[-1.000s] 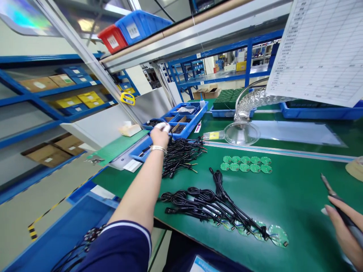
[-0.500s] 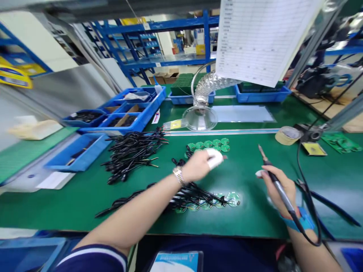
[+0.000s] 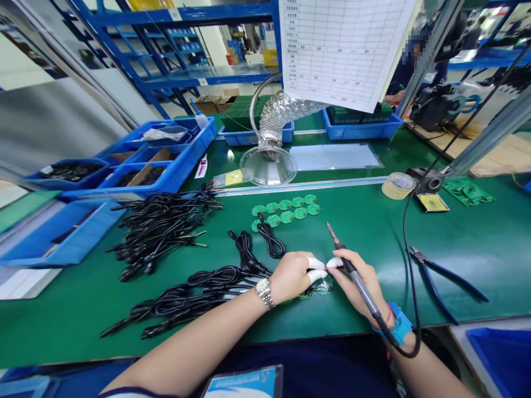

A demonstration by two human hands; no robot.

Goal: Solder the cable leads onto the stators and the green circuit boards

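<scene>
My right hand (image 3: 360, 279) is closed around a soldering iron (image 3: 360, 283), its tip pointing up and away over the bench. White finger covers are on the fingertips of my left hand (image 3: 294, 275), which pinches something small and reddish, too small to make out. The fingertips of both hands meet just above round green circuit boards (image 3: 324, 287), partly hidden by my left hand. Coiled black cables (image 3: 215, 276) lie left of these boards and under my left wrist. Beyond my hands, more round boards (image 3: 287, 216) form two rows, and one black cable (image 3: 271, 237) reaches onto them.
A pile of black cables (image 3: 160, 226) lies at left beside blue bins (image 3: 89, 235). A clear fume hood (image 3: 269, 166) on a foil duct stands behind the boards. At right are pliers (image 3: 435, 271), a tape roll (image 3: 398, 185) and the iron's cord (image 3: 409, 249).
My hands have come together: the left moved nearer the bench's front edge, the right moved left with the soldering iron. The view has shifted to the right.
</scene>
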